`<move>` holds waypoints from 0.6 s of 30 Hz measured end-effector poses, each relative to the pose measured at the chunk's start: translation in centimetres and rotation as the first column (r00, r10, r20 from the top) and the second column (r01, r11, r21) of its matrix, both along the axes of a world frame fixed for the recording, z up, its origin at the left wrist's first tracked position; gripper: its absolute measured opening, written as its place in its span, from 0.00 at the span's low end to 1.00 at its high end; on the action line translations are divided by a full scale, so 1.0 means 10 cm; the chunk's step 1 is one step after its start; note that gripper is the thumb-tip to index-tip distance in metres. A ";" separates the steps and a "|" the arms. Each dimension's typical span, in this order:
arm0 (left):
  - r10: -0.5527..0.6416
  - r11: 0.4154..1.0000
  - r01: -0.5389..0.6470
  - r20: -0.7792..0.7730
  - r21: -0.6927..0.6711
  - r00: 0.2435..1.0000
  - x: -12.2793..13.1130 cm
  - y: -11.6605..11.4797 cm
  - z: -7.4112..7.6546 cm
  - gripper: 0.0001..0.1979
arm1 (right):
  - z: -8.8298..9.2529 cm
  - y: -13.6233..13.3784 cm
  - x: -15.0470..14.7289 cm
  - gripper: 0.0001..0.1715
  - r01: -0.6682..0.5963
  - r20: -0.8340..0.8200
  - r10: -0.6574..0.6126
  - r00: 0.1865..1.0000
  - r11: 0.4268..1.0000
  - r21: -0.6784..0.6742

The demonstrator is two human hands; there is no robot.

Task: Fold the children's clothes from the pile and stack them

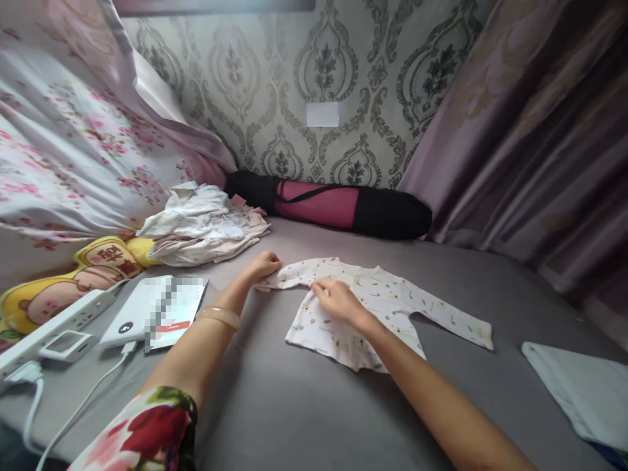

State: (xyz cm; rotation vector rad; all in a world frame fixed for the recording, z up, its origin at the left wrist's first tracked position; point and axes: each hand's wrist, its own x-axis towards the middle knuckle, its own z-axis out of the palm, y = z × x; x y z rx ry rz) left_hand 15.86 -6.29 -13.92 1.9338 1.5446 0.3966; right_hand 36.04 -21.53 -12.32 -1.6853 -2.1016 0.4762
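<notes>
A small white long-sleeved baby shirt (pixel 373 301) with a scattered print lies spread on the grey sheet, its neckline away from me. My left hand (pixel 265 267), with a pale bangle on the wrist, is closed at the cuff end of the left sleeve and pinches its edge. Over the shirt's left side is my right hand (pixel 337 299), fingers pinched on the cloth near the underarm. The right sleeve lies stretched out flat. My right hand and forearm hide part of the shirt's front.
Crumpled clothes (pixel 201 222) are heaped at the back left beside a yellow cartoon cushion (pixel 44 294). A white power bank (pixel 137 311), a phone (pixel 189 307) and a power strip (pixel 59 327) with cables lie left. Folded pale cloth (pixel 579 386) lies right; a black-and-red long bag (pixel 318 204) lies along the wall.
</notes>
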 end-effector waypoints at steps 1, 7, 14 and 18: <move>-0.015 1.000 0.015 -0.005 -0.007 1.000 0.03 0.00 0.00 0.11 | -0.06 0.18 0.07 0.22 0.108 0.030 -0.109 0.994 0.993 0.048; -0.073 0.997 0.071 -0.054 -0.033 0.996 0.19 0.02 0.02 0.11 | -0.38 0.83 0.20 0.26 0.243 0.217 -0.254 0.943 0.967 0.077; -0.146 0.985 0.135 -0.103 -0.107 0.984 0.29 -0.02 0.02 0.09 | -0.57 0.87 0.02 0.25 0.323 0.231 -0.344 0.910 0.938 0.127; -0.170 0.980 0.156 -0.114 -0.127 0.979 0.33 -0.06 0.04 0.06 | -0.62 0.83 0.01 0.27 0.325 0.221 -0.355 0.908 0.932 0.164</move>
